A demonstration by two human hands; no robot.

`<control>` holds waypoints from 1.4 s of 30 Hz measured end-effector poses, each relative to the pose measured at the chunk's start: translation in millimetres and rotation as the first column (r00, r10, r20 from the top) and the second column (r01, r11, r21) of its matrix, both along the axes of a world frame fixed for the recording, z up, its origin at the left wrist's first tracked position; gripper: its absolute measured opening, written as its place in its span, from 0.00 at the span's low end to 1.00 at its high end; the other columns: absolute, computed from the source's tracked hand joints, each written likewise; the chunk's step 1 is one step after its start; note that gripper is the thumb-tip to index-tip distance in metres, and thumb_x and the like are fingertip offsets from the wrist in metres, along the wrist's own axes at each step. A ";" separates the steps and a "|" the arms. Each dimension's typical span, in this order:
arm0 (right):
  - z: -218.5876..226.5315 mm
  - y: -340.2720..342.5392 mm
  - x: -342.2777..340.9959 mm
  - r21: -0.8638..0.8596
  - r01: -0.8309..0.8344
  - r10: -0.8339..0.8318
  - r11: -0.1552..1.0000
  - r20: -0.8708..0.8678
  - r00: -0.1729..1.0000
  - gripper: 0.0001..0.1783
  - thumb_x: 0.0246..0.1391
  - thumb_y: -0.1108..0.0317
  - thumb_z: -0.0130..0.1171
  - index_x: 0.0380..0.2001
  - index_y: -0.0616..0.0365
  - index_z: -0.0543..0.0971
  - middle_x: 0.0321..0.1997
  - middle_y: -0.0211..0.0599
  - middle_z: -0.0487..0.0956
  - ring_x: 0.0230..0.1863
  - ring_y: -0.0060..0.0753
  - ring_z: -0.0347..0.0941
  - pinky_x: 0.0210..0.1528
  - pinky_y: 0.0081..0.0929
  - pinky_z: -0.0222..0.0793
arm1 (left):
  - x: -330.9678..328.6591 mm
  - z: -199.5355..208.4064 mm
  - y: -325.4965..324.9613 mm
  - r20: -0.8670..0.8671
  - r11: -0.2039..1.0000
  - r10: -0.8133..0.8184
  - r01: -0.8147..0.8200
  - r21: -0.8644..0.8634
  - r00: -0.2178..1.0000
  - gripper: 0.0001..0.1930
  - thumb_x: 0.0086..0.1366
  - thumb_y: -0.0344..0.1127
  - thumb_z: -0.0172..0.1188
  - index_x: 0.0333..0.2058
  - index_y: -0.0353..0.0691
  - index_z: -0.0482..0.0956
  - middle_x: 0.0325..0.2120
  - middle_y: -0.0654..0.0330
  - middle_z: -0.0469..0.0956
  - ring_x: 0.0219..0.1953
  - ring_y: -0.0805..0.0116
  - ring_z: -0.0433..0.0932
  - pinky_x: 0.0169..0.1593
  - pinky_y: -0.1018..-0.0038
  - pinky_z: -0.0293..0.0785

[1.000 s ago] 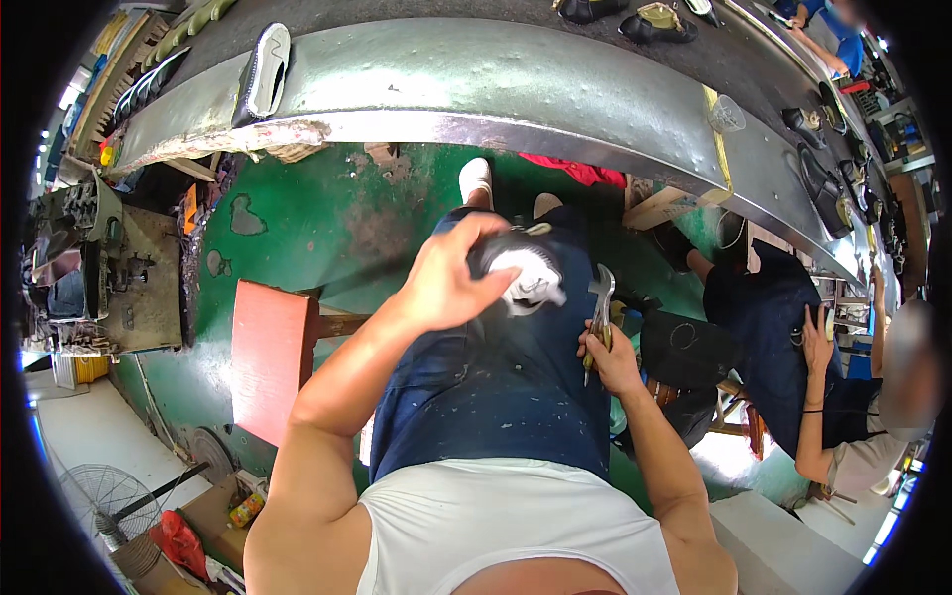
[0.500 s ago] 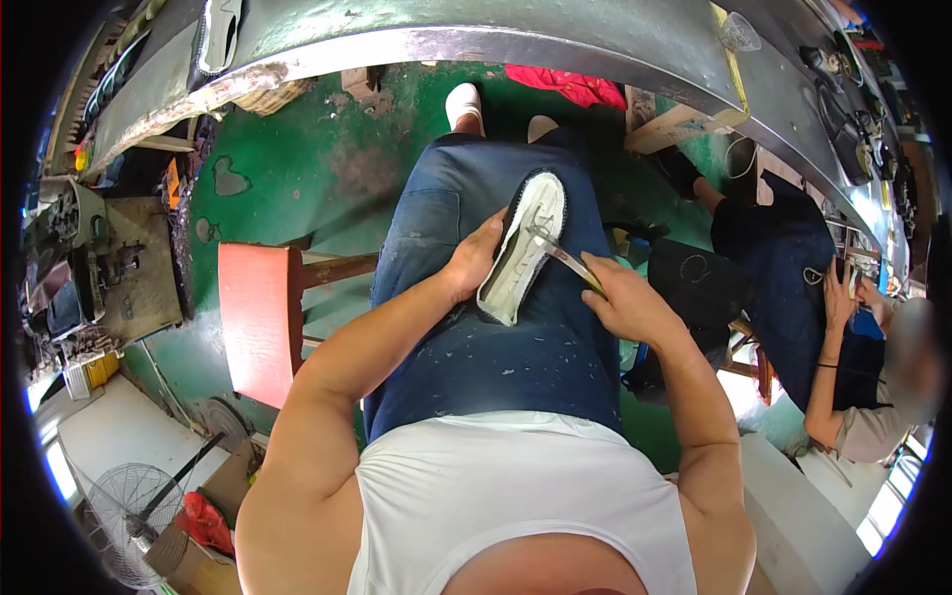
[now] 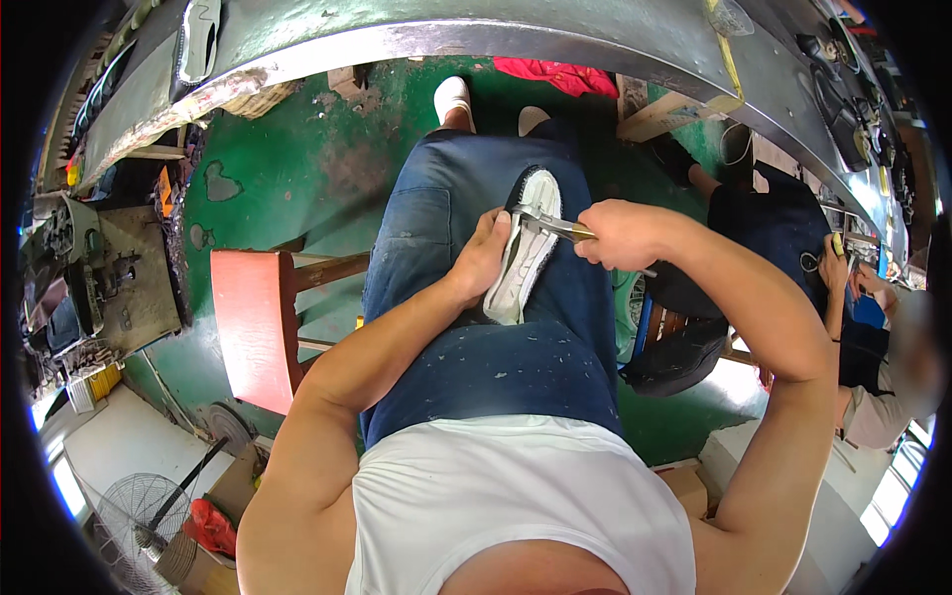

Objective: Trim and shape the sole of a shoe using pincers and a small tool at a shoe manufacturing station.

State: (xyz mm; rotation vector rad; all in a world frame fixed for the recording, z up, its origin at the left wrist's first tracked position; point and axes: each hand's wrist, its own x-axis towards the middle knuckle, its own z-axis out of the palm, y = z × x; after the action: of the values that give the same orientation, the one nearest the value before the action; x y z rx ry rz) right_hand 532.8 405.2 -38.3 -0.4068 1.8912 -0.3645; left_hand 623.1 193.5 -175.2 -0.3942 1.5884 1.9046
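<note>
A shoe (image 3: pixel 514 283) rests on my lap, its pale underside facing up and a dark stitched edge running round it. My left hand (image 3: pixel 483 256) grips it along the left side, thumb near the edge. In my right hand (image 3: pixel 622 235) are metal pincers (image 3: pixel 548 223), held by the handles with my fingers wrapped round them. The pincers' head lies across the upper part of the shoe and reaches its left edge, close to my left thumb. Whether the jaws bite the edge is too small to tell.
A metal-topped workbench (image 3: pixel 446 32) curves across the front, with a pale shoe (image 3: pixel 200 40) at its left and dark shoes (image 3: pixel 841 119) at its right. A red-backed chair (image 3: pixel 251 327) stands left. A co-worker (image 3: pixel 878 397) sits at right. A fan (image 3: pixel 149 511) is lower left.
My right hand has moved up and turned, its elbow swinging outward. The pincers now lie more nearly crosswise, with their head at the shoe's left edge. My left hand keeps its hold.
</note>
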 end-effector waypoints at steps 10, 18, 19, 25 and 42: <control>-86.5 -23.8 102.8 -0.284 0.615 -0.654 0.736 -0.064 0.754 0.16 0.60 0.58 0.58 0.35 0.63 0.78 0.30 0.50 0.81 0.33 0.50 0.79 0.38 0.42 0.72 | -19.7 1.3 -11.4 0.228 0.966 0.084 -0.135 0.221 0.970 0.47 0.66 0.59 0.61 0.71 0.38 0.48 0.62 0.52 0.67 0.62 0.61 0.69 0.62 0.63 0.70; -113.5 31.0 85.1 -0.045 0.955 -0.520 0.292 0.831 0.198 0.17 0.63 0.65 0.59 0.50 0.67 0.75 0.38 0.42 0.81 0.33 0.27 0.80 0.22 0.14 0.70 | -31.0 7.8 -4.9 0.215 0.993 0.042 -0.064 0.095 0.976 0.40 0.67 0.53 0.62 0.68 0.34 0.57 0.57 0.51 0.72 0.58 0.61 0.73 0.61 0.65 0.70; -110.1 38.1 78.4 -0.044 0.952 -0.521 0.302 0.829 0.203 0.17 0.63 0.65 0.59 0.50 0.67 0.75 0.38 0.42 0.81 0.33 0.27 0.80 0.22 0.14 0.70 | -33.2 11.1 -4.3 0.213 0.997 0.025 -0.038 0.061 0.977 0.39 0.68 0.50 0.61 0.68 0.34 0.57 0.58 0.50 0.72 0.58 0.61 0.72 0.61 0.65 0.69; -60.8 60.5 32.6 -0.139 0.728 -0.501 0.671 0.640 0.583 0.20 0.61 0.66 0.61 0.51 0.69 0.75 0.50 0.46 0.81 0.43 0.37 0.83 0.37 0.31 0.85 | -39.6 12.2 3.2 0.194 0.998 -0.041 0.048 -0.033 0.980 0.41 0.65 0.48 0.65 0.66 0.27 0.56 0.56 0.45 0.72 0.58 0.60 0.73 0.61 0.66 0.69; -67.8 18.6 29.0 -0.235 0.182 -0.246 0.955 -0.279 0.928 0.23 0.68 0.52 0.48 0.36 0.66 0.75 0.31 0.59 0.79 0.36 0.63 0.76 0.41 0.49 0.70 | -42.6 19.5 6.0 0.191 0.932 -0.170 0.221 -0.287 0.967 0.45 0.63 0.44 0.66 0.67 0.23 0.50 0.59 0.41 0.70 0.57 0.57 0.75 0.59 0.67 0.72</control>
State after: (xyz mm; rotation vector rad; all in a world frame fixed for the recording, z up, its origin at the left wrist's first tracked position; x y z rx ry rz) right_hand 561.9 423.7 -106.1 -0.4112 2.2184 -0.6809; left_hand 580.5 199.4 -155.7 -0.4881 1.7447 1.4404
